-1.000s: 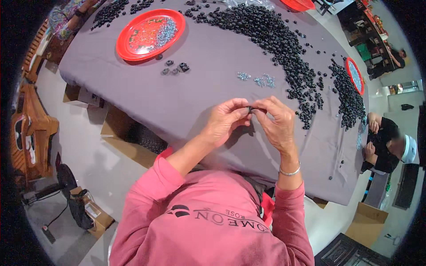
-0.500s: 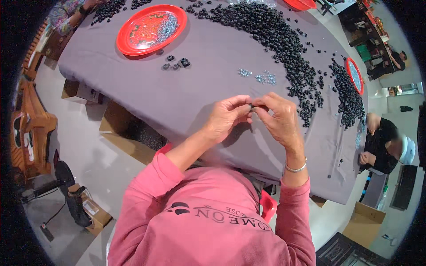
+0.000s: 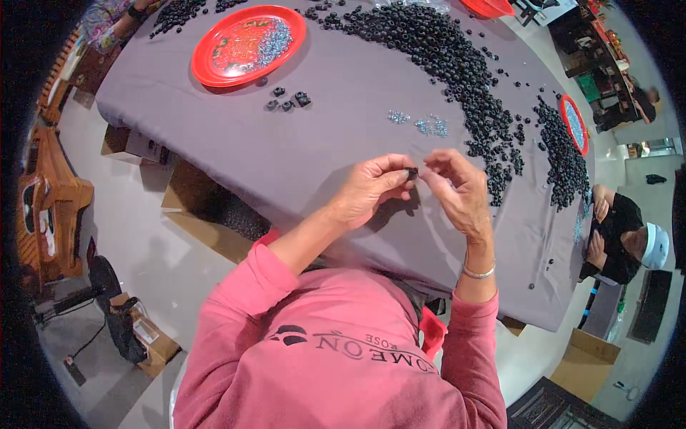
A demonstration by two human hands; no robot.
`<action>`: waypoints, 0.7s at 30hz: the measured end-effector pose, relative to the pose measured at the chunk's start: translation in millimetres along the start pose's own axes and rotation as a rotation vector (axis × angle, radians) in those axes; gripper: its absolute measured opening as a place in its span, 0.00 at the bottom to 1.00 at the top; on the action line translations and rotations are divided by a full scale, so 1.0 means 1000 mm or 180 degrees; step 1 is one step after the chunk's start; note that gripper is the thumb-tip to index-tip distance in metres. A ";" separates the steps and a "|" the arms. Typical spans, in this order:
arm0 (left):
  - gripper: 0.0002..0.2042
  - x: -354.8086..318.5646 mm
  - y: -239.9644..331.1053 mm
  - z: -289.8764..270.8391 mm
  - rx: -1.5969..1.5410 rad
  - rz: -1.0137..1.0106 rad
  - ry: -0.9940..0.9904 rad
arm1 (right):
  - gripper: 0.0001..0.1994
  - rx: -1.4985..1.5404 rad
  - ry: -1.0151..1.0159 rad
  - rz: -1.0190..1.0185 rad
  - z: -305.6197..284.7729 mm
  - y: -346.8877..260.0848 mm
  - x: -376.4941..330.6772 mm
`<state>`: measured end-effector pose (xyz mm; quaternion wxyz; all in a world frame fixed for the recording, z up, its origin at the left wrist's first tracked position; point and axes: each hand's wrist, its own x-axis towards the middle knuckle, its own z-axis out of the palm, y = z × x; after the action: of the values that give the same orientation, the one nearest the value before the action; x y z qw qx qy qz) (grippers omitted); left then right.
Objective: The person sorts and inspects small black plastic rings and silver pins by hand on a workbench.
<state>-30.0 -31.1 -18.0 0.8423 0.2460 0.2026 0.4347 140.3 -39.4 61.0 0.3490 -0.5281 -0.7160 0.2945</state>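
Over the near middle of the table, my left hand (image 3: 371, 188) pinches a small black part (image 3: 412, 173) between thumb and fingertips. It resembles the small round black pieces heaped on the table, though its exact kind is hard to make out. Just to its right is my right hand (image 3: 457, 187), slightly apart from the part, thumb and fingers curled together; whatever they hold, if anything, is too small to see. Beyond my hands lie two little clusters of small shiny silvery pieces (image 3: 431, 127). Further left sit several loose black pieces (image 3: 287, 105).
A long heap of black pieces (image 3: 457, 68) curves across the grey-covered table (image 3: 236, 154). A red plate (image 3: 203, 70) of silvery bits stands far left; another red plate (image 3: 566, 114) is at right. Co-workers sit at far left and right. An open cardboard box (image 3: 187, 193) stands under the left edge.
My right hand has drawn slightly right, away from my left fingertips, leaving the black part showing in my left hand. At the right, the co-worker's hands have shifted.
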 end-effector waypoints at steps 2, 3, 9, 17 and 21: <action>0.09 -0.002 0.002 0.000 -0.0011 0.0013 -0.0076 | 0.08 0.0319 -0.0013 0.0308 0.002 0.004 -0.002; 0.09 -0.003 0.003 0.002 -0.0057 0.0029 -0.0030 | 0.13 0.0758 -0.0048 0.0583 0.005 0.007 -0.003; 0.10 -0.004 0.001 0.000 -0.0073 0.0283 -0.0116 | 0.25 0.2340 -0.0259 0.1708 0.032 0.010 -0.007; 0.11 0.008 -0.008 0.004 0.0007 0.0339 -0.0088 | 0.17 0.2663 -0.0477 0.1919 0.027 0.013 0.000; 0.10 0.012 -0.007 0.014 0.0137 0.0507 -0.0051 | 0.09 0.3920 -0.0633 0.2140 0.022 0.018 0.004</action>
<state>-11.6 -28.3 -12.9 0.8012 0.2829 0.1850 0.4939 131.4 -31.7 35.1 0.4073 -0.3977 -0.2460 0.7845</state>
